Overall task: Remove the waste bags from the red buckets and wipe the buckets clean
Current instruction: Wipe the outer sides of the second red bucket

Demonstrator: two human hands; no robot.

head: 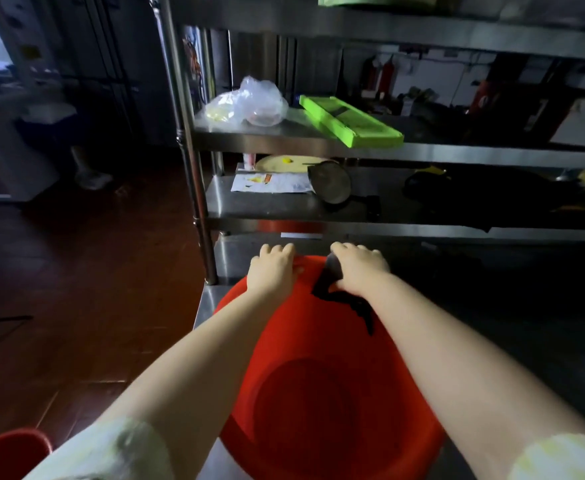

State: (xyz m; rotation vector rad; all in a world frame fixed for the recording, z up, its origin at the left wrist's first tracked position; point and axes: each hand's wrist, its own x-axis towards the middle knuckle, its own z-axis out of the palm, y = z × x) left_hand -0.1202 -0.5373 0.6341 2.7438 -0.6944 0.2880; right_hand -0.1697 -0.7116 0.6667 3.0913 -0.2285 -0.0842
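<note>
- Nearest the camera, at lower left: rim of a second red bucket point(7, 452), cut off by the frame, low beside a pale sleeve point(111, 452).
- On a steel table point(211, 299), between two bare forearms: large red bucket point(318, 393), mouth tipped toward the camera, inner wall and round bottom in plain sight.
- At its far rim, on the left: left hand point(272, 271), fingers curled over the edge, gripping it.
- Just beside, on the same far rim: right hand point(358, 271), fingers bent round a dark cloth point(332, 289) and pressing it to the inner wall, with a loose end trailing down under the wrist. Rag or bag scrap, cannot tell.
- Left of the table: dim, red-brown tiled floor point(76, 289).
- Right behind the bucket: steel shelf rack point(194, 150), its post standing at the table's corner.
- On the lower shelf: white printed packet point(270, 183) with a yellow-orange picture, lettering too blurred to read. Touching its right end, a round metal pan point(331, 183), tilted.
- On the shelf above: crumpled clear plastic bag point(253, 102). Near it, a long bright-green tray point(350, 121) lying slantwise.
- Farthest back, through the rack: red bottles point(386, 74) against a pale wall, blurred.
</note>
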